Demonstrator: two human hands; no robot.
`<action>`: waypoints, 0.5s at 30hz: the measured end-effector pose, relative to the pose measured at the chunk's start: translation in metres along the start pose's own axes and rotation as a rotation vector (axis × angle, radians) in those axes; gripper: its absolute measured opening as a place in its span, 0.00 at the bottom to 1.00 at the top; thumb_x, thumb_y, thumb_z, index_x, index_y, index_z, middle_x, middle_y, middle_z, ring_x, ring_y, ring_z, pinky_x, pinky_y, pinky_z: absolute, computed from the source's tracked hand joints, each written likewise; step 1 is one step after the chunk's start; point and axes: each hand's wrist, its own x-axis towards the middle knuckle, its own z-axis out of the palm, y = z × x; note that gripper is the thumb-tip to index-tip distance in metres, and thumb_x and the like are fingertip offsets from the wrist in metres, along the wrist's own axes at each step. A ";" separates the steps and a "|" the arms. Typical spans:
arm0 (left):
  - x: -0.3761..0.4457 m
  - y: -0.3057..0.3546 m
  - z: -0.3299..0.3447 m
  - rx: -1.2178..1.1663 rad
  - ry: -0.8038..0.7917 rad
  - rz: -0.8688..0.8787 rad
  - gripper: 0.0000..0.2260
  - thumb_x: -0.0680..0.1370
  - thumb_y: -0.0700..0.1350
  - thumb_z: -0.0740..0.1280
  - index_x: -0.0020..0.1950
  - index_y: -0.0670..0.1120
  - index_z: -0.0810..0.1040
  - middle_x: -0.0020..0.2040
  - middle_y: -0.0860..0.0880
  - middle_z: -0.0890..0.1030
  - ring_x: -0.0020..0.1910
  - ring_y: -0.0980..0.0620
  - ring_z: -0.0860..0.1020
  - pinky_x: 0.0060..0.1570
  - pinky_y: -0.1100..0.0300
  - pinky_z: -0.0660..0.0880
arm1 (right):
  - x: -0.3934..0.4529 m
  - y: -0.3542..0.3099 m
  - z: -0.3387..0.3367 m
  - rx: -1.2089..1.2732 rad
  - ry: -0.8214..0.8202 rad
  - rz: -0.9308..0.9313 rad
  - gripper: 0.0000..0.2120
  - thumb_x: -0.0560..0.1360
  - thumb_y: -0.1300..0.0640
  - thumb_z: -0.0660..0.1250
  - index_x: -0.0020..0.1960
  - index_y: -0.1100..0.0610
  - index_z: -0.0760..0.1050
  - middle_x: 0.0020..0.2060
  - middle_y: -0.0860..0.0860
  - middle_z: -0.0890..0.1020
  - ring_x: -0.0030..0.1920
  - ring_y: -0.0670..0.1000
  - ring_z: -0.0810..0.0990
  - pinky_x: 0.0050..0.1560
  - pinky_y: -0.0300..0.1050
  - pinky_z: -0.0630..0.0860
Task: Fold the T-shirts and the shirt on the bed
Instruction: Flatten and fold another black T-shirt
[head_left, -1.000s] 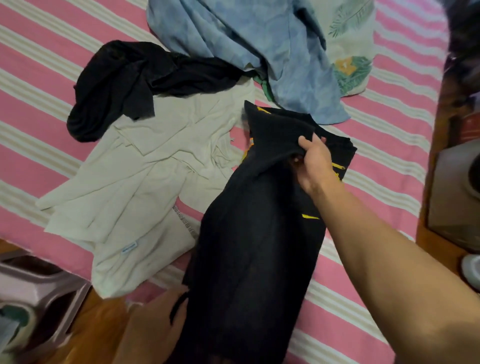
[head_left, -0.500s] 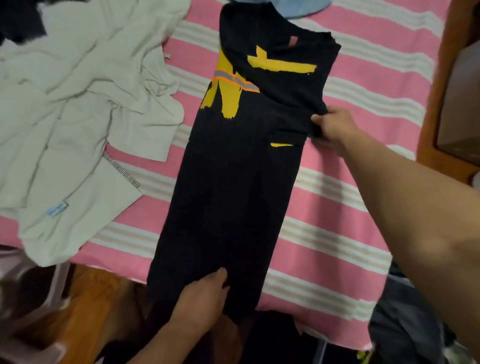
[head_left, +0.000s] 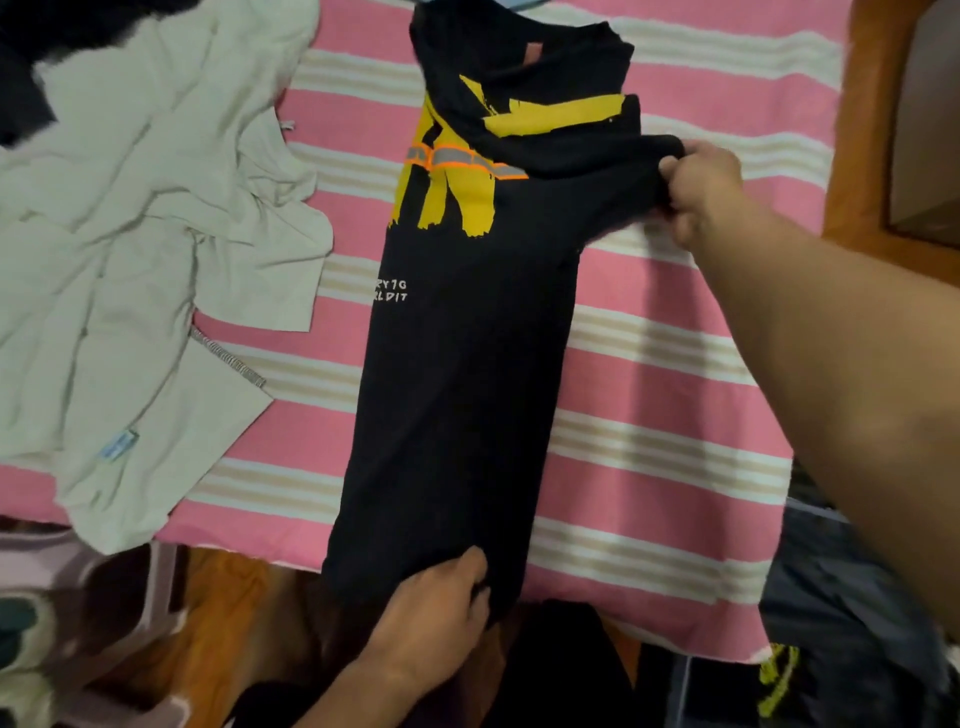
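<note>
A black T-shirt (head_left: 467, 364) with a yellow print lies lengthwise on the pink striped bed (head_left: 675, 415), folded narrow, its hem hanging over the near edge. My right hand (head_left: 701, 189) pinches the sleeve fabric at the shirt's upper right side and holds it a little off the bed. My left hand (head_left: 436, 618) grips the hem at the bed's near edge. A crumpled pale grey-green T-shirt (head_left: 130, 260) lies spread at the left.
A dark garment (head_left: 21, 78) shows at the top left corner and a bit of blue cloth (head_left: 514, 4) at the top edge. Wooden furniture (head_left: 862, 156) stands right of the bed. Below the bed's edge are a wooden floor (head_left: 208, 623) and dark clothes (head_left: 831, 623).
The black shirt went from being lifted to lying long on the bed. My right hand moved from the collar area to the right sleeve and now pulls it up; more yellow print shows.
</note>
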 end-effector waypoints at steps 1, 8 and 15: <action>0.006 0.004 0.005 0.009 -0.035 -0.013 0.05 0.82 0.51 0.61 0.51 0.52 0.67 0.46 0.52 0.79 0.45 0.48 0.79 0.47 0.50 0.76 | 0.003 0.006 -0.003 0.000 0.014 0.009 0.17 0.78 0.71 0.55 0.56 0.57 0.78 0.41 0.54 0.81 0.36 0.52 0.80 0.34 0.45 0.80; 0.016 0.020 0.004 0.048 -0.141 -0.006 0.05 0.81 0.50 0.61 0.53 0.51 0.68 0.46 0.49 0.81 0.45 0.46 0.80 0.47 0.48 0.76 | 0.017 0.006 -0.015 0.079 0.129 -0.052 0.15 0.75 0.68 0.57 0.49 0.53 0.79 0.42 0.54 0.82 0.38 0.52 0.80 0.36 0.49 0.81; 0.026 0.020 0.007 0.020 -0.262 -0.073 0.12 0.81 0.55 0.63 0.63 0.54 0.71 0.56 0.53 0.79 0.53 0.51 0.79 0.56 0.54 0.76 | -0.022 0.053 -0.027 -0.300 0.172 -0.054 0.27 0.75 0.64 0.66 0.73 0.55 0.66 0.68 0.52 0.72 0.64 0.53 0.76 0.64 0.45 0.75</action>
